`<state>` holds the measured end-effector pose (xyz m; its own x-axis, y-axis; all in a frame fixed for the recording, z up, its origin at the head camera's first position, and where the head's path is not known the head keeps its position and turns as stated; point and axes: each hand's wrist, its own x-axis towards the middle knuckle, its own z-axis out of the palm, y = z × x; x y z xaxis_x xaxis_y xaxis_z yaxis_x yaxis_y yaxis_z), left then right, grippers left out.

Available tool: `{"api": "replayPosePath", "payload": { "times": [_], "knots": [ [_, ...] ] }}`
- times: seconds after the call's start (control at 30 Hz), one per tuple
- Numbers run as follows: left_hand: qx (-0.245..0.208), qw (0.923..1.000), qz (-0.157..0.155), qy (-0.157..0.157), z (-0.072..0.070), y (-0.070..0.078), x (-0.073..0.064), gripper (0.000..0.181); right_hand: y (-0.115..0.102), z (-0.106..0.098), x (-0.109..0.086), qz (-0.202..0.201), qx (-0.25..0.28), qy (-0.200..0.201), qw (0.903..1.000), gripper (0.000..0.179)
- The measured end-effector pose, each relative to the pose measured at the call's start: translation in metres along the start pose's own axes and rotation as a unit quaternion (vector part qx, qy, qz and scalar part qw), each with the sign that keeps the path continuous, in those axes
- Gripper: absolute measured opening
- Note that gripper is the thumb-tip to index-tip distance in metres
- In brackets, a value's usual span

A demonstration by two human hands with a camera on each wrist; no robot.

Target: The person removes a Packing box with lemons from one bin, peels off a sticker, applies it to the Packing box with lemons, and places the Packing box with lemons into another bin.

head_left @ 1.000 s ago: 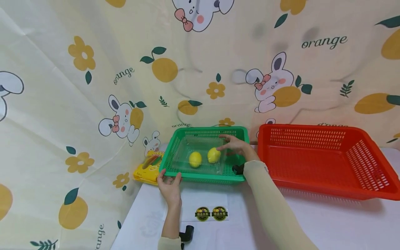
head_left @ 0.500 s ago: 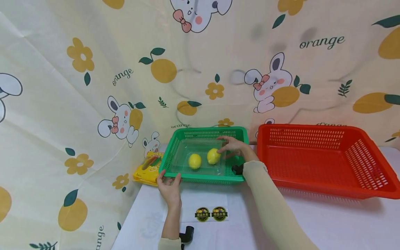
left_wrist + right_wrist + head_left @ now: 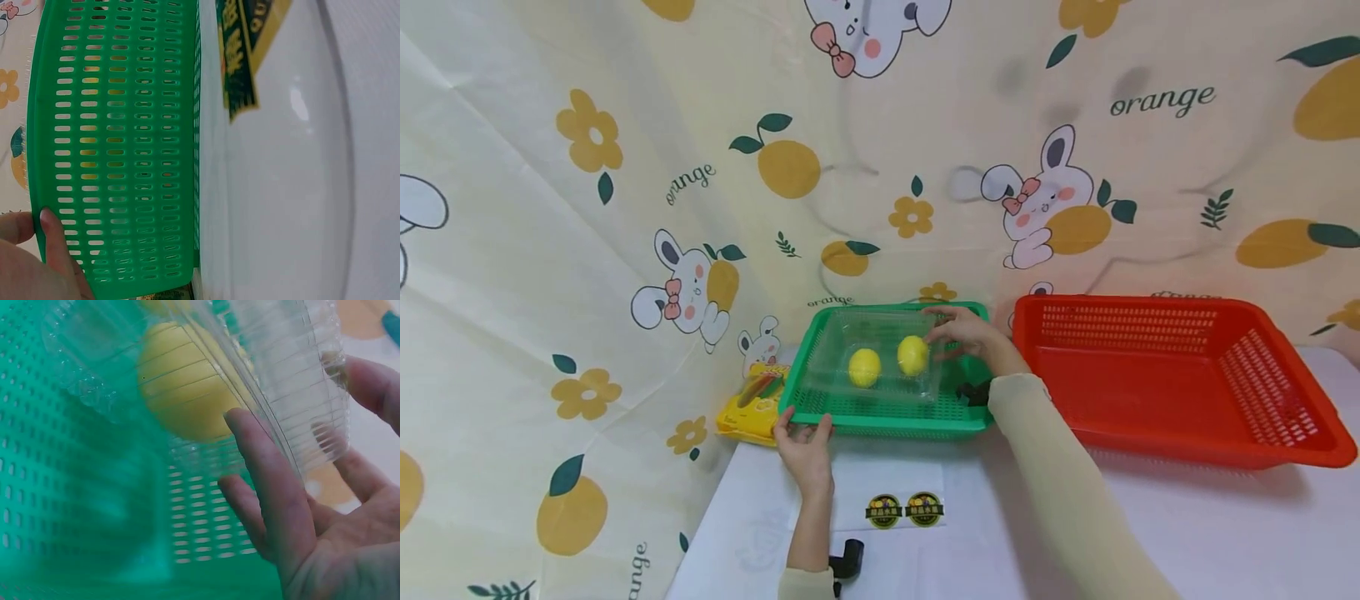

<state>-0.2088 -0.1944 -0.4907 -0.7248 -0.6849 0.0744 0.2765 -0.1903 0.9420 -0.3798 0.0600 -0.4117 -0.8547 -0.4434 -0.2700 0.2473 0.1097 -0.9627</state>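
In the head view, two lemons [image 3: 864, 367] lie inside a clear plastic container [image 3: 886, 335], which is tilted within the green basket [image 3: 895, 423]. My right hand [image 3: 968, 332] holds the container at its right side. The right wrist view shows thumb and fingers spread on both sides of the clear wall, with a lemon [image 3: 187, 387] behind it. At the basket's front left corner, my left hand [image 3: 806, 458] grips the green rim. A finger and thumb pinch that rim in the left wrist view, where the basket wall [image 3: 119, 125] fills the left half.
A red basket [image 3: 1135, 392] stands to the right on the white table. A yellow printed bag [image 3: 752, 408] leans beside the green basket's left end. Two round dark labels [image 3: 904, 510] lie in front. Behind everything hangs a patterned cloth [image 3: 850, 125].
The container with the lemons has risen and moved toward the back of the green basket, its front edge leaving the basket's front. My left hand stays on the rim.
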Motion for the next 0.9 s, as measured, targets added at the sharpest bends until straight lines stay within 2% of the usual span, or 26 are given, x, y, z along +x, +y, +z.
{"api": "replayPosePath", "payload": {
  "times": [0.23, 0.5, 0.7, 0.9],
  "knots": [
    [-0.004, 1.0000, 0.004, 0.001, 0.002, -0.003, -0.001, 0.063, -0.032, -0.021, -0.034, -0.006, 0.007, -0.013, 0.9999, 0.069],
    [0.003, 1.0000, 0.006, 0.005, 0.000, -0.006, 0.000, 0.063, -0.054, -0.051, -0.098, -0.029, -0.037, -0.012, 0.9988, 0.064],
    [0.004, 1.0000, 0.001, 0.000, 0.000, 0.001, -0.002, 0.062, -0.051, -0.070, -0.156, -0.028, -0.061, -0.020, 0.9976, 0.068],
    [-0.008, 0.9999, -0.009, -0.007, 0.001, 0.005, -0.007, 0.065, -0.030, -0.081, -0.216, -0.041, -0.087, 0.003, 0.9954, 0.071]
  ]
}}
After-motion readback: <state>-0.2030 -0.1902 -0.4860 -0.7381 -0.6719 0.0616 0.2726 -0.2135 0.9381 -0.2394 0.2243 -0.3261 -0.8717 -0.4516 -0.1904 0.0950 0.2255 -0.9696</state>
